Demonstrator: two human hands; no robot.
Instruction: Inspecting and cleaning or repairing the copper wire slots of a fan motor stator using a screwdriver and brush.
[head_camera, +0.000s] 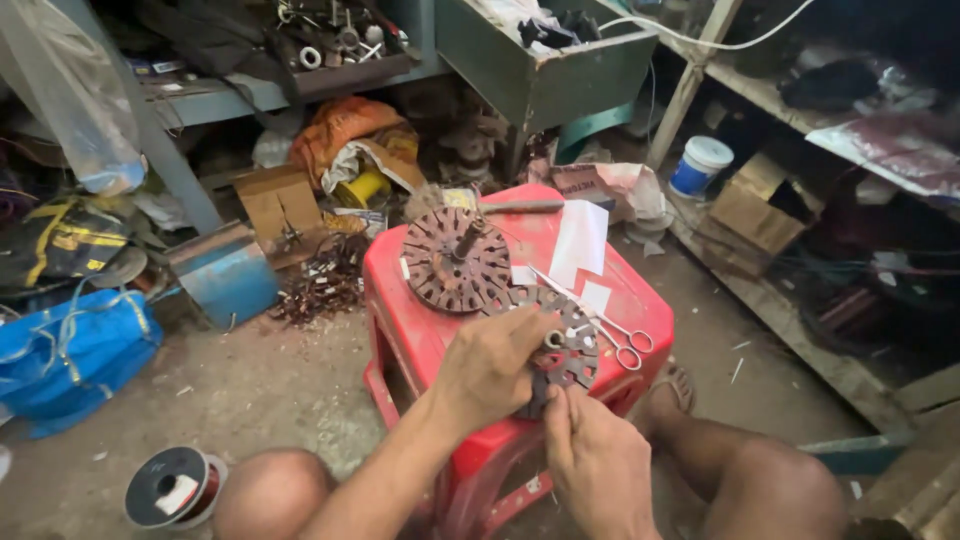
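- Two hands are working on a slotted round stator core (568, 345), which is lying on the near right part of a red plastic stool (425, 340) that is serving as the worktop.
- The left hand (490, 365) is closing over the core's left side, thumb by its centre hole, steadying it.
- The right hand (598, 465) is pinching at the core's near rim, fingertips together on something too small to tell.
- To do this well, I judge the left hand should be pressing the core flat while the right is pulling gently along one slot.
- A second core (456, 259) with a shaft is standing farther left; scissors (610, 335) are lying just right.
- White paper pieces (580, 238) are lying on the far side; a blue tub with a white lid (701, 164) is sitting far right; a wire spool (175, 487) is resting near left.
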